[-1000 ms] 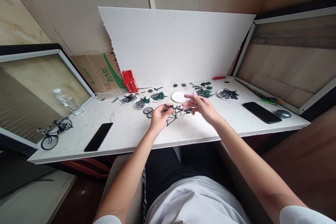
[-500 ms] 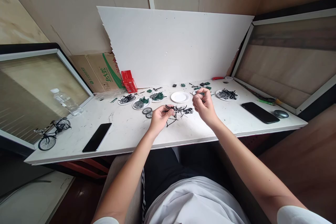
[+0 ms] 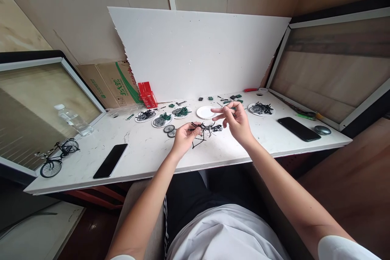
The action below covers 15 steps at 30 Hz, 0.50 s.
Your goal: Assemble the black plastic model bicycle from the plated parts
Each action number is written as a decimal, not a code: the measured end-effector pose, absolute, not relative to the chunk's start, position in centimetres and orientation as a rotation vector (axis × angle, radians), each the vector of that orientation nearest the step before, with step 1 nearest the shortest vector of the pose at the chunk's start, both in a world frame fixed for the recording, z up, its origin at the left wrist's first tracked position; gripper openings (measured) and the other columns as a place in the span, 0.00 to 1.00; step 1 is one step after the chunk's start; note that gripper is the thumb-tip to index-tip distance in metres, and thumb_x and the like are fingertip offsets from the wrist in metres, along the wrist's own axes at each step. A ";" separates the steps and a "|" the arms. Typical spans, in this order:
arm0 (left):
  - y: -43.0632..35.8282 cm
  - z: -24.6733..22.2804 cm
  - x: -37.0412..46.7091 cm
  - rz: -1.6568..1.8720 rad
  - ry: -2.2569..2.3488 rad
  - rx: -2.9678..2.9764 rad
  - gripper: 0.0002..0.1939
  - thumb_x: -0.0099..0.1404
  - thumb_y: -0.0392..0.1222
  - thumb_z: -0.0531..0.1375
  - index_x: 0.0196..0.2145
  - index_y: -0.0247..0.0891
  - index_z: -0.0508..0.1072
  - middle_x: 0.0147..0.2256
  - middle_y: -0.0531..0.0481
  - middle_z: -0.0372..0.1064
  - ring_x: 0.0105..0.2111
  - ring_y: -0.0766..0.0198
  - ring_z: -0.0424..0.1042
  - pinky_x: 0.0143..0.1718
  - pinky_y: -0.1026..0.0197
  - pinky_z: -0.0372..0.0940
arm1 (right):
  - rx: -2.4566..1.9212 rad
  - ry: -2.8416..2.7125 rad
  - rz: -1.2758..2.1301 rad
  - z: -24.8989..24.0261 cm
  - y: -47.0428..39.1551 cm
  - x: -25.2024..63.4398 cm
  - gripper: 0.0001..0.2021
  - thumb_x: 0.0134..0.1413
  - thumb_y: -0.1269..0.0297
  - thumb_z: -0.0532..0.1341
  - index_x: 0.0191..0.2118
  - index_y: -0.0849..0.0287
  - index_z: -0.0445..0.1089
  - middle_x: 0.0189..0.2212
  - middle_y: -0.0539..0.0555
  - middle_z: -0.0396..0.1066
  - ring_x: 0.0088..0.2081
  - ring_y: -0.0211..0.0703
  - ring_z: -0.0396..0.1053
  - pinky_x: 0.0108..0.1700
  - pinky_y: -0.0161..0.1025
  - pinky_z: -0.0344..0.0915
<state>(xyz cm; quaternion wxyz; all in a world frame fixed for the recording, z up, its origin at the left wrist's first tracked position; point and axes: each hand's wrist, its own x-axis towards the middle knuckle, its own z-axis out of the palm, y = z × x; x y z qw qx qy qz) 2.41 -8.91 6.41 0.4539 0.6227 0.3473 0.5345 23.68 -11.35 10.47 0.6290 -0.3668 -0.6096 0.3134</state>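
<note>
My left hand (image 3: 183, 137) pinches a black toy bicycle frame (image 3: 198, 143) just above the table. Beside it lie several small black and grey bicycle parts (image 3: 215, 128). My right hand (image 3: 234, 118) is raised to the right, its index and middle fingers stretched toward the left. A thin dark stick-like piece (image 3: 219, 105) shows at its thumb and fingers, too small to name exactly. Two small spoked wheels (image 3: 169, 131) rest to the left of my left hand. Behind my right hand is a white paper plate (image 3: 203, 112).
Plates of wheels and green or black parts (image 3: 162, 120) stand along the back, another plate (image 3: 261, 109) on the right. A finished toy bicycle (image 3: 59, 155), a bottle (image 3: 73, 120) and a phone (image 3: 110, 161) are left. A second phone (image 3: 298, 128) and a mouse (image 3: 322, 130) lie right.
My right hand has moved slightly left, and its fingers have stretched out from a closed pinch. My left hand still holds the frame in nearly the same spot.
</note>
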 end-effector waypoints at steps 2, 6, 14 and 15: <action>-9.0 6.5 2.4 1.317 0.858 1.538 0.23 0.60 0.56 0.73 0.45 0.36 0.81 0.40 0.45 0.78 0.36 0.60 0.77 0.43 0.56 0.72 | -0.824 -1.372 0.721 10.7 -11.7 23.6 0.26 0.63 0.35 0.62 0.43 0.54 0.57 0.40 0.61 0.77 0.42 0.52 0.79 0.28 0.38 0.65; -9.1 6.6 2.5 1.320 0.863 1.538 0.23 0.60 0.56 0.72 0.46 0.36 0.81 0.37 0.46 0.78 0.36 0.59 0.77 0.44 0.56 0.72 | -0.781 -1.322 0.742 10.9 -12.1 23.6 0.24 0.57 0.41 0.71 0.37 0.57 0.68 0.33 0.60 0.77 0.37 0.52 0.79 0.26 0.38 0.65; -9.2 6.8 2.5 1.307 0.847 1.516 0.22 0.60 0.55 0.73 0.45 0.36 0.81 0.38 0.46 0.77 0.36 0.60 0.77 0.44 0.56 0.71 | -0.755 -1.303 0.758 10.1 -11.1 24.5 0.22 0.48 0.42 0.76 0.34 0.56 0.77 0.26 0.53 0.71 0.23 0.37 0.62 0.22 0.38 0.58; -9.3 6.8 2.6 1.306 0.846 1.511 0.22 0.59 0.54 0.73 0.44 0.36 0.81 0.38 0.46 0.77 0.36 0.60 0.76 0.44 0.56 0.71 | -0.762 -1.304 0.766 10.1 -11.0 24.5 0.22 0.47 0.42 0.77 0.34 0.56 0.77 0.28 0.53 0.72 0.23 0.36 0.61 0.22 0.38 0.58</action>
